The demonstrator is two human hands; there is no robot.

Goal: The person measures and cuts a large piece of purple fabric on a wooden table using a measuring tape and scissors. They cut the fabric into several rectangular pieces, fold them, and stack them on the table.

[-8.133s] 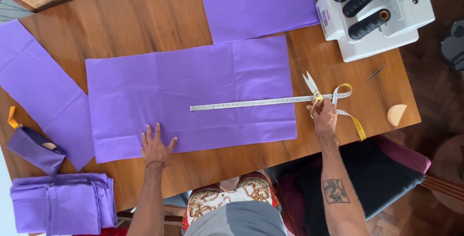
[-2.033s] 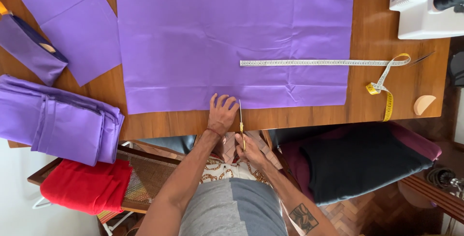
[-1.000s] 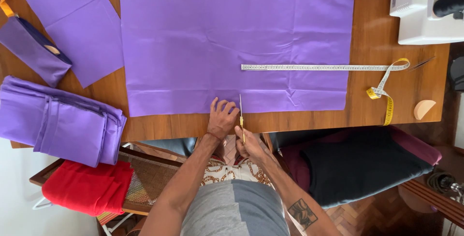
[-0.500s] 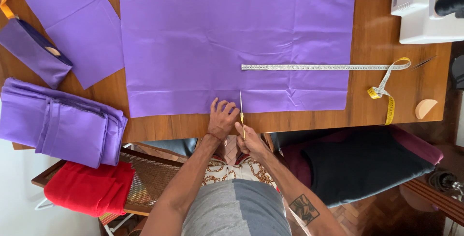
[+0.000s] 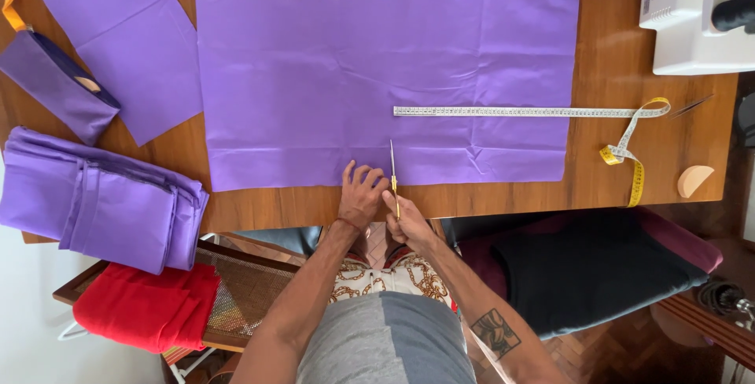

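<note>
Little has shifted over the last second: both hands sit at the near edge of the large purple rectangle of fabric [image 5: 385, 85], just as before, whereas some eight seconds back they were spread wide, the right one out by the ruler's far end. Now the left hand [image 5: 362, 195] lies flat, fingers spread, pressing the cloth's near hem against the brown wooden table [image 5: 598, 187], while the right hand [image 5: 403, 223] is closed around the yellow handles of a pair of slim scissors [image 5: 392, 176], blades pointing away from the body and entering the hem; whether the blades stand apart or together is too fine to tell. By the look of it, a cut is just starting, roughly in line with the near end of the long steel ruler [image 5: 527, 111] lying across the cloth. That ruler crosses the line ahead of the blades. A yellow tape measure [image 5: 629, 156] curls off its far end, a white sewing machine [image 5: 692, 14] stands beyond, and folded purple fabric [image 5: 102, 199] is stacked well to the left.
</note>
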